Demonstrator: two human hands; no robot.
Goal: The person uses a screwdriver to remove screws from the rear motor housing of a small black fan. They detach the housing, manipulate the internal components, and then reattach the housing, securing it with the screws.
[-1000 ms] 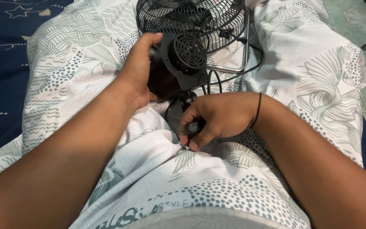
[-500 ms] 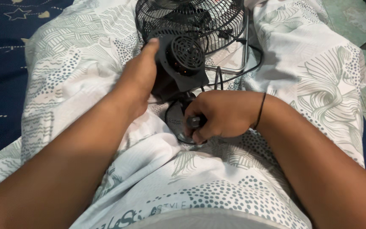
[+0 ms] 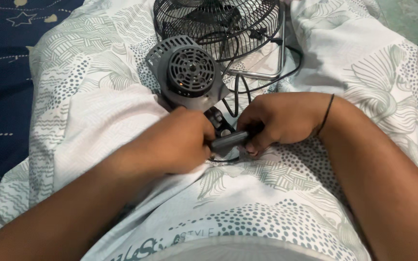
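A short dark grey handle (image 3: 228, 140) is gripped at both ends, low centre of view, over a white leaf-print sheet (image 3: 97, 111). Its left end is enclosed by the left hand (image 3: 177, 145), fist closed; its right end is pinched by the curled fingers of the right hand (image 3: 279, 118). A thin black band (image 3: 326, 113) is worn on the right wrist. Just behind the hands, a grey motor housing (image 3: 187, 72) is seen tilted, joined to a black wire fan cage (image 3: 218, 24). A black cord (image 3: 238, 94) is looped beside it. A navy blanket (image 3: 1, 72) is seen at far left.
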